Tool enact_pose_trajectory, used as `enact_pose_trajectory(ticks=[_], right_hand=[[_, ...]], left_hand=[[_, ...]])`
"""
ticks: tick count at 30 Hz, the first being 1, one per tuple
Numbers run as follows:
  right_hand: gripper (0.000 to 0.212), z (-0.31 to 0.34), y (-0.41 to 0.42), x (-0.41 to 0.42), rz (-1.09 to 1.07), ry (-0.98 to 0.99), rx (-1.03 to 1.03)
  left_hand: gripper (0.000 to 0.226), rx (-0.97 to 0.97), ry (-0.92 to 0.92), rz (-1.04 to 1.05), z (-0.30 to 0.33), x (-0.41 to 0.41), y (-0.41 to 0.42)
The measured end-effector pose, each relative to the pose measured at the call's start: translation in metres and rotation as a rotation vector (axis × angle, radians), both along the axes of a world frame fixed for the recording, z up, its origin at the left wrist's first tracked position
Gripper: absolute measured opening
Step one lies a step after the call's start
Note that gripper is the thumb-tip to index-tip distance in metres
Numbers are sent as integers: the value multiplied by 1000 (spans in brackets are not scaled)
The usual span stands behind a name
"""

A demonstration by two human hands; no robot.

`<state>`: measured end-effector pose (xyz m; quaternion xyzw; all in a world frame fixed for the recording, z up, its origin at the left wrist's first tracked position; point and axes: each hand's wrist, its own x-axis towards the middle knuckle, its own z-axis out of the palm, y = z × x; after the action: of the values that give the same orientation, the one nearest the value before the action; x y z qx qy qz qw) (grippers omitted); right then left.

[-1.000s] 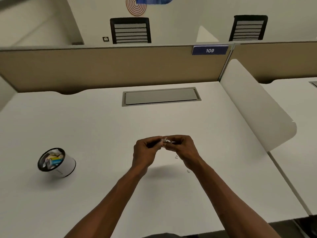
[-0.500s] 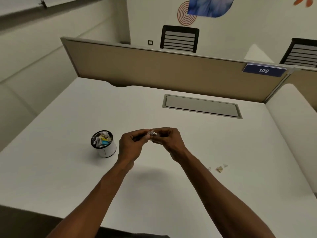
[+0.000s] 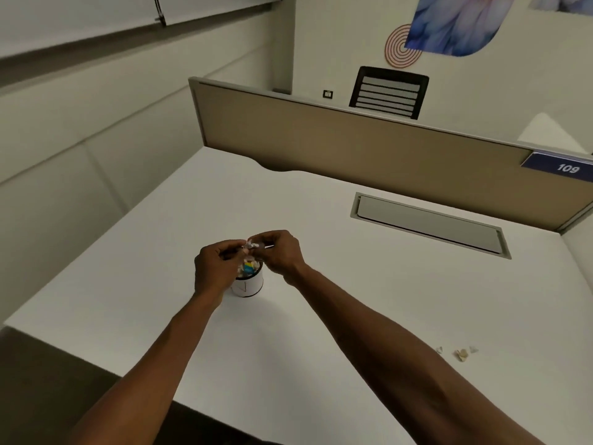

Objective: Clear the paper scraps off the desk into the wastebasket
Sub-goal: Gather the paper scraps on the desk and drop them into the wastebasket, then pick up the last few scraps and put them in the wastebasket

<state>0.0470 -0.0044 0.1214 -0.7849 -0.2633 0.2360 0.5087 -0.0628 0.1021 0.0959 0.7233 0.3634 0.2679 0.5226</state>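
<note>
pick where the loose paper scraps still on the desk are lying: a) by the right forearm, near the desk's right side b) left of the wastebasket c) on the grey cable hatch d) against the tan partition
a: the loose paper scraps lie on the white desk just past the right forearm, well apart from the wastebasket.

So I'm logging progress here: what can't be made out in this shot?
Head view only:
- Wastebasket: near rim and fill hidden by the left hand.
- Pinched scrap: mostly covered by both hands' fingers, right hand; size unclear.
- Three desk scraps: too small to detail.
- Desk: right side cut off.
</note>
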Motion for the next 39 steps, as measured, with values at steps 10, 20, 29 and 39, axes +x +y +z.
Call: enact_pose_trajectory(ticks=[10, 20, 29, 39], right_hand=[[49, -21, 8, -7, 214, -451, -157], [64, -65, -16, -17, 503, -837, -454], [38, -63, -81, -30, -68, -611, -99], [49, -92, -290, -38, -787, -346, -416]], left_hand=[[20, 317, 90, 3, -30, -20, 22], [66, 866, 393, -509, -72, -36, 8], [57, 791, 102, -380, -57, -19, -30], [56, 705, 42, -826, -78, 24, -172]])
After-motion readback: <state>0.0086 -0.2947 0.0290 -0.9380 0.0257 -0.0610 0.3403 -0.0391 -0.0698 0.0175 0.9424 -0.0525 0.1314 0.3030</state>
